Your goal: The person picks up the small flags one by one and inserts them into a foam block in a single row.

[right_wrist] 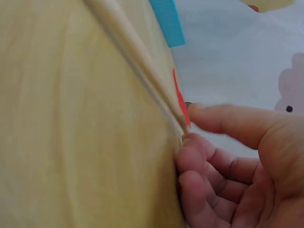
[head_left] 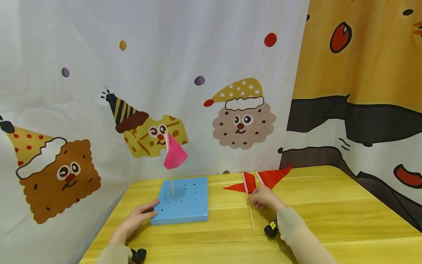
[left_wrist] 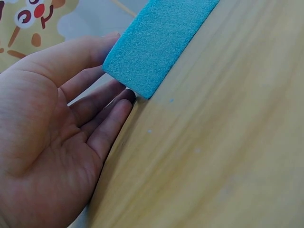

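Note:
A blue foam block (head_left: 197, 209) with small holes in its top lies on the table, a pink flag (head_left: 175, 154) upright in it on a thin stick. My left hand (head_left: 140, 216) rests against the block's left edge. In the left wrist view, its fingers (left_wrist: 88, 50) lie extended at the block's corner. To the right, two red flags (head_left: 271, 178) lie on the tabletop. My right hand (head_left: 263, 196) is at the left flag's wooden stick (head_left: 251, 216). The right wrist view shows the stick (right_wrist: 142, 66) running to the index fingertip, with the thumb a little apart.
The yellow wood-grain table (head_left: 227, 238) ends at the back against a white cloth (head_left: 145, 22) printed with cartoon snacks. Another printed cloth (head_left: 356, 84) hangs at the right. Black wrist devices (head_left: 271, 229) sit below both hands.

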Motion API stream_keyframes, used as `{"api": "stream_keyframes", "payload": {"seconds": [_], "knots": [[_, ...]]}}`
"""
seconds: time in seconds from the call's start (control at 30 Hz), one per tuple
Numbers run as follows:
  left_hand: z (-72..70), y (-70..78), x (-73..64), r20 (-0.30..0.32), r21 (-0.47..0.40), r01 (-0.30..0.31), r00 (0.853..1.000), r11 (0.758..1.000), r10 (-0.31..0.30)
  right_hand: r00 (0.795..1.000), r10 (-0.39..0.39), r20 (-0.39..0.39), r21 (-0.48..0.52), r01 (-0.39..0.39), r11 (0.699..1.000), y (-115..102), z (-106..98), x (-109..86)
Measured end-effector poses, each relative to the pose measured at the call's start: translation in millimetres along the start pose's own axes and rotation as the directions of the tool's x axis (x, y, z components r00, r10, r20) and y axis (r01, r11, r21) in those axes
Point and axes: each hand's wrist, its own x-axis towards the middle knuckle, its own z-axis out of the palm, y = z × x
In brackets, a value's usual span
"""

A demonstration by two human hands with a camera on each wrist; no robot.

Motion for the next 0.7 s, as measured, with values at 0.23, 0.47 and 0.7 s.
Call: {"api": "stream_keyframes", "payload": {"seconds": [0.23, 0.47, 0.7], "knots": [[0.4, 0.0, 0.1, -0.004, -0.008, 0.005, 1.0, 1.0, -0.005, 1.0, -0.026, -0.009, -0.067, 0.026, 0.997, 0, 5, 3.3], [0.4, 1.6, -1.7, 0.013, -0.013, 0.0, 1.0, 1.0, 0.0, 0.997, -0.065, -0.029, -0.134, 0.061, 0.989, -1, 10, 2.2], [1.9, 2.3, -2.4, 0.004, -0.006, 0.001, 1.0, 1.0, -0.001, 0.997, -0.061, -0.053, -0.13, 0.054, 0.99, -1, 11, 1.2]]}}
